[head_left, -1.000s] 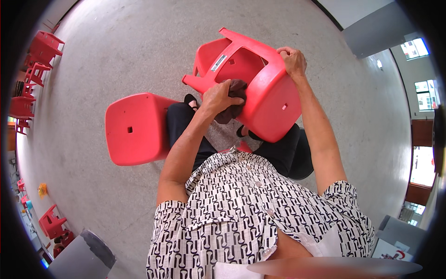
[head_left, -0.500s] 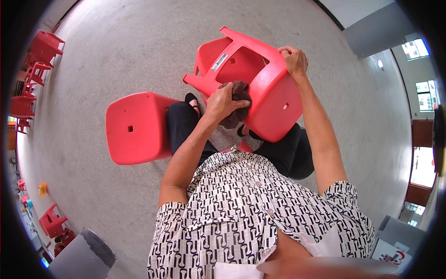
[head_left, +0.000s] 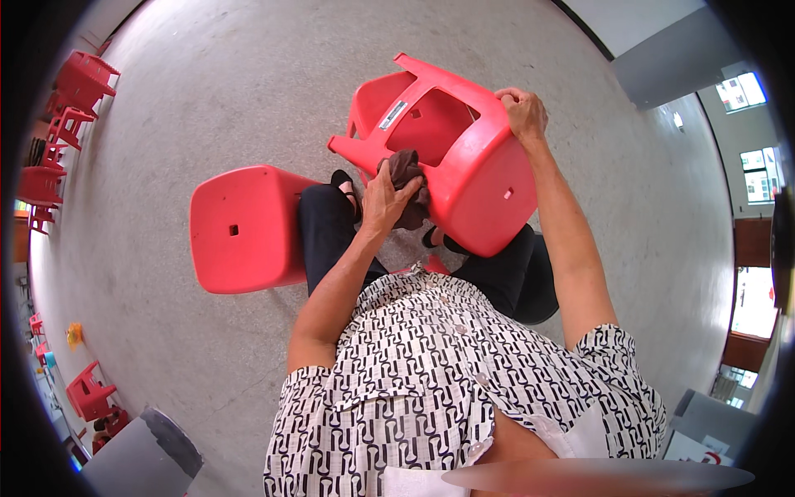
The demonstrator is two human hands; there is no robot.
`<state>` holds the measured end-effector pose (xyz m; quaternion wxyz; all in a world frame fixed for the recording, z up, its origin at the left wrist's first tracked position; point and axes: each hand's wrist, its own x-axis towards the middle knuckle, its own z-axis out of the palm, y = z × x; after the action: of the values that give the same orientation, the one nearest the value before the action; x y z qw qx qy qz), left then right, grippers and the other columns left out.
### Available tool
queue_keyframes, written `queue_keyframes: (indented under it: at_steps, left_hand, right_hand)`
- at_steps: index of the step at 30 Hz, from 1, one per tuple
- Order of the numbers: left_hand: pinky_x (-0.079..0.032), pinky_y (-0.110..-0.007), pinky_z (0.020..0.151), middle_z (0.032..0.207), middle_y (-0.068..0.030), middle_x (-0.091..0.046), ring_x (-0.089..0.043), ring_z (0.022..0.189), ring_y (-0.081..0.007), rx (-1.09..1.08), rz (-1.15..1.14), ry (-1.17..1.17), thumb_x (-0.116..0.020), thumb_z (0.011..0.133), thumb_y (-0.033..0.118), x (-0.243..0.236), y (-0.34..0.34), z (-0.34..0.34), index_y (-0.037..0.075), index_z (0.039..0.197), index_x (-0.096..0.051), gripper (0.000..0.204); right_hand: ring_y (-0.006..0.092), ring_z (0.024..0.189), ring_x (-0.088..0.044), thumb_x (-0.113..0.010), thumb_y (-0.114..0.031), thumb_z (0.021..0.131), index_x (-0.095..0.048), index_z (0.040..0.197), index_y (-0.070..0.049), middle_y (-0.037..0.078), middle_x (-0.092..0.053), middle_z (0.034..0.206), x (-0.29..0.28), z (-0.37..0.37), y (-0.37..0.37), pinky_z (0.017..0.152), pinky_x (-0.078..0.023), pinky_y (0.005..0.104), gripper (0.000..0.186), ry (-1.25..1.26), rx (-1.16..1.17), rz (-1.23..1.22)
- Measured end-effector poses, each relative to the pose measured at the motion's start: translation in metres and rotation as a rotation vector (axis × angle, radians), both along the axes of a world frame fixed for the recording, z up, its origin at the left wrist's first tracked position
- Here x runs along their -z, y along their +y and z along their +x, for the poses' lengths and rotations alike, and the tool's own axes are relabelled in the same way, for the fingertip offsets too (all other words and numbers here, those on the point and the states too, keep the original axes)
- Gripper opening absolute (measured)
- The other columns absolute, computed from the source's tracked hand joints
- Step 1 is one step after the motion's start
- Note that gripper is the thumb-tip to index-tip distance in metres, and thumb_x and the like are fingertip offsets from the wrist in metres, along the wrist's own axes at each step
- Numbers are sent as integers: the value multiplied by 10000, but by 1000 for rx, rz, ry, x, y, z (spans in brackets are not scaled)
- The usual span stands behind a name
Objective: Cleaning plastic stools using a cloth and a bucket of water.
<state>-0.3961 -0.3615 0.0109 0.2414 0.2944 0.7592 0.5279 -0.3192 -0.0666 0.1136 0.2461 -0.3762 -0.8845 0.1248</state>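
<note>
A red plastic stool (head_left: 484, 199) is tipped over in front of me, its seat toward me and its legs pointing away to the upper left. My right hand (head_left: 525, 114) is closed on its far right edge, near the top of a leg. In my left hand (head_left: 386, 200) is a bunched dark brown cloth (head_left: 405, 169), at the stool's near left side beside a leg; the contact between cloth and plastic is partly hidden. Through the leg opening shows another red stool (head_left: 426, 128) with a square hole. My knees are on either side of the tipped stool.
Another red stool (head_left: 240, 228) stands upright at my left knee. More red stools (head_left: 83, 79) are stacked along the far left, and another red stool (head_left: 89, 391) is at the lower left. Grey panels (head_left: 145, 455) stand at the lower left and upper right.
My left hand and the cloth have moved slightly left and toward me along the stool's side. The tipped stool has shifted very slightly; my right hand keeps its grip.
</note>
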Motion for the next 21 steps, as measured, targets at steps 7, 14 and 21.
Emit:
queue_keyframes:
  at_steps: [7,14,21]
  left_hand:
    - [-527,-458,802,1001,-270,-697,-675,960,-428,-232,-159,58,-684,896,425,13,-5,41,-59,1317,-491,669]
    - [-500,-536,624,768,-280,-655,-653,738,-481,-215,67,183,-685,888,444,7,-12,74,-13,1107,-514,535]
    - [-505,-518,597,800,-244,-658,-653,715,-458,-147,111,221,-716,867,403,-14,-19,85,13,1070,-507,487]
  right_hand:
    - [352,896,-702,-542,-299,848,-779,968,-159,144,-732,942,-12,0,-7,780,-543,436,300,-54,21,-82]
    - [200,703,-672,-547,-272,808,-798,906,-183,46,-700,701,-12,1,-6,690,-513,361,284,21,-8,-69]
    - [228,725,-681,-542,-261,818,-798,909,-158,63,-723,753,-10,3,-3,706,-520,374,290,9,-23,-33]
